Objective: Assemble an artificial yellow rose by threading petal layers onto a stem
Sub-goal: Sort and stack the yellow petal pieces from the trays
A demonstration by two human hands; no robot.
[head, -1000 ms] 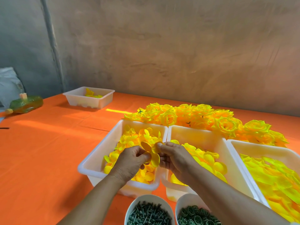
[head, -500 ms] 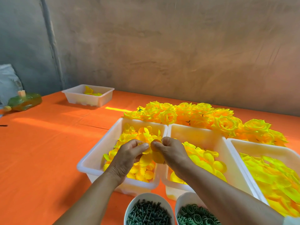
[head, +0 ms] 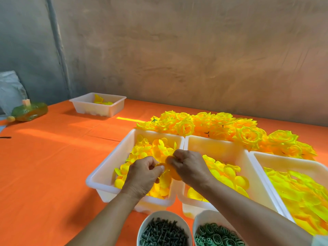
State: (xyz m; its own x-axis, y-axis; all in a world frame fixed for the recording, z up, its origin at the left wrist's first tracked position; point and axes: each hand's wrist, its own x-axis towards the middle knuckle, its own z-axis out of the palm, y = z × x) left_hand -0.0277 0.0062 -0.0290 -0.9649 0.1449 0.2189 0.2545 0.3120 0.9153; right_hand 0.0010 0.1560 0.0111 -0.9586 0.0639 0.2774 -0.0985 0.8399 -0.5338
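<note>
Left hand point(head: 142, 174) pinches small yellow fabric petal layer point(head: 173, 174) | right hand point(head: 188, 167), fingers curled, grips same layer | both above white plastic tray point(head: 106, 174) of loose petals

Table point(head: 53, 174): orange cloth, sunlit patches.
Bottle point(head: 30, 111): green, lying on its side on the cloth, yellow cap.
Block point(head: 26, 102): cream, just above the bottle.
Sack point(head: 10, 89): white, behind the bottle.
Sliver point(head: 5, 137): dark, on the cloth, nearer than the bottle.
Wall point(head: 195, 50): grey-brown plaster, behind the bottle.
</note>
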